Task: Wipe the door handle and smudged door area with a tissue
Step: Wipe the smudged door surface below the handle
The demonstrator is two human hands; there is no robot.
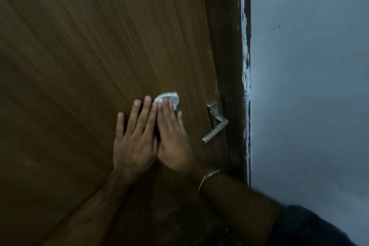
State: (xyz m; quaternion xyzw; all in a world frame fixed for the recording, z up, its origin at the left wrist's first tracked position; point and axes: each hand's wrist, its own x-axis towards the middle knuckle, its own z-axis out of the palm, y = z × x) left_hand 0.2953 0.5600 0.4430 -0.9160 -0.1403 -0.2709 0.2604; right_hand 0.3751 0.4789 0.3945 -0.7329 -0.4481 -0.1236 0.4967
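Two flat hands work the door (89,56), the right hand (172,138) pressing the tissue (169,99) under straight fingertips to scrub the panel, the left hand (134,138) spread alongside as a brace, the door handle (215,126) just right of that press.

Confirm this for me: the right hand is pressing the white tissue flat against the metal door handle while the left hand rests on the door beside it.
Not quite. In the head view the right hand presses the tissue against the wooden door panel, left of the door handle and apart from it. The left hand does rest flat on the door beside it.
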